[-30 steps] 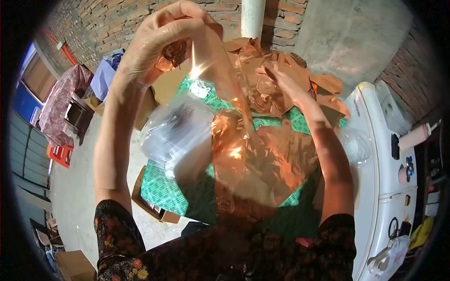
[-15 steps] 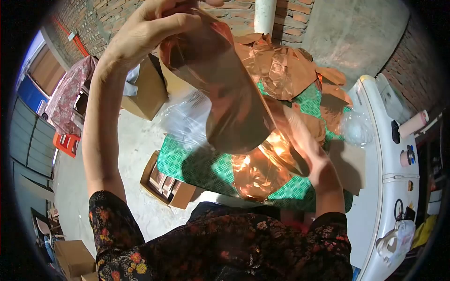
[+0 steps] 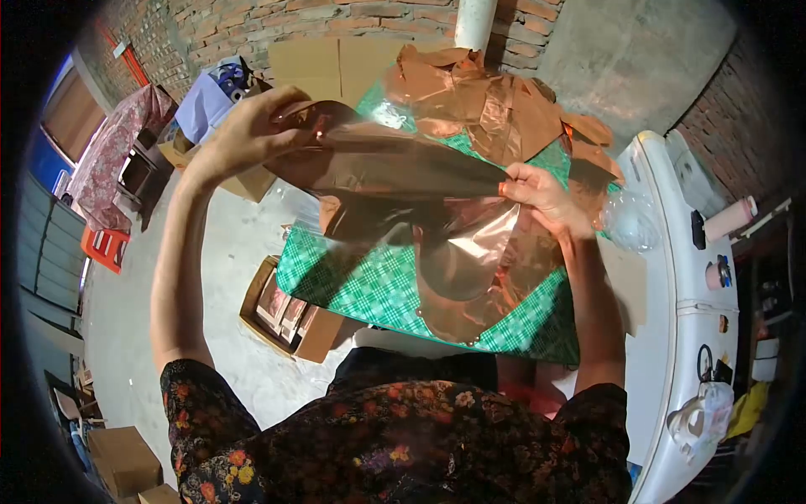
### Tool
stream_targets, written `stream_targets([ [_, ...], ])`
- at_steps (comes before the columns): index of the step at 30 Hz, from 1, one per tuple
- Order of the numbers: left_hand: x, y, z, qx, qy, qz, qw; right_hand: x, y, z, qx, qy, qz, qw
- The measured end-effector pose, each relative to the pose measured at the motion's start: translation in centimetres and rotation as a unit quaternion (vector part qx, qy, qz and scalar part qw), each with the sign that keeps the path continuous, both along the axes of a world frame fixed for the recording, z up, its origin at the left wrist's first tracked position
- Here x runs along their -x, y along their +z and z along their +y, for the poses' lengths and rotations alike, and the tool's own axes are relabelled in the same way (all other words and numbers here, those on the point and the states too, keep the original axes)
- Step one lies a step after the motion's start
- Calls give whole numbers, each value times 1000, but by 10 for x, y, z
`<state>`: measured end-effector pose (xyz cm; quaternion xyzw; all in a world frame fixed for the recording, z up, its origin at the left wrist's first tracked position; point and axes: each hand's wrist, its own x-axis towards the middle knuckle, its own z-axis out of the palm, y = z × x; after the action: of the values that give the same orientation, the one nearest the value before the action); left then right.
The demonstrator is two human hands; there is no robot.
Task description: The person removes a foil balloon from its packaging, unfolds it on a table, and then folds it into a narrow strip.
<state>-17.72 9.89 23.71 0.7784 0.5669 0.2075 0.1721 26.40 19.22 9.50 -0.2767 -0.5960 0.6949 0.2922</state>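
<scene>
A thin, see-through copper-brown plastic sheet [image 3: 395,164] hangs stretched between my two hands above the table. Its left end is gripped by my left hand [image 3: 252,130], fingers curled over the edge. At the right end my right hand [image 3: 544,200] pinches a gathered corner between thumb and fingers. Below, more copper-coloured sheet [image 3: 462,315] lies near the front edge of the green checked tablecloth [image 3: 361,273], partly seen through the raised sheet. A heap of crumpled copper sheets [image 3: 512,109] covers the back of the table.
An open cardboard box [image 3: 323,336] with packets inside stands on the floor left of the table. Clear plastic [image 3: 630,220] sits at the table's right, beside a white fridge [image 3: 663,336] lying along that side. A brick wall [image 3: 353,21] rises behind.
Both hands have moved: my left hand came down from the top of view, and my right hand rose to the sheet's right end. The sheet swung from hanging steeply to stretched nearly level.
</scene>
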Motion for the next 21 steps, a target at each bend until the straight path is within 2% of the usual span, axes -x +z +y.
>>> stream_targets([
  [3,-10,-29,-15,-93,71,-174,978,-12,5,-6,9,-9,1,1000],
  [6,8,-39,-6,-68,77,-219,970,-11,0,-13,-44,-39,-63,996],
  [7,20,-41,-3,-15,85,-241,967,-8,0,-19,-22,-48,-69,996],
  [10,11,-30,-12,15,65,-267,961,-10,0,-19,-21,-7,-129,991],
  [12,2,-27,-13,-71,23,-287,955,-2,1,-24,-25,-59,-103,993],
  [14,-4,-14,-19,-65,36,-261,962,4,6,-30,-9,-127,-72,989],
  [15,-10,-5,-25,-46,56,-243,967,0,-2,-24,15,-136,0,991],
  [16,-12,-6,-22,-61,41,-275,959,2,-4,-23,21,-150,58,987],
  [17,12,-15,-6,-53,46,-237,969,6,-6,-24,26,-164,115,979],
  [18,0,-12,-10,-58,60,-241,967,7,-8,-22,29,-178,173,968],
  [19,-16,-6,-20,-63,74,-244,965,-5,-26,-7,13,-195,132,972],
  [20,-26,-3,-25,-68,89,-247,962,-2,-25,-11,14,-203,138,969],
  [21,-19,-4,-17,-22,74,-271,960,8,-25,-21,15,-210,145,967],
])
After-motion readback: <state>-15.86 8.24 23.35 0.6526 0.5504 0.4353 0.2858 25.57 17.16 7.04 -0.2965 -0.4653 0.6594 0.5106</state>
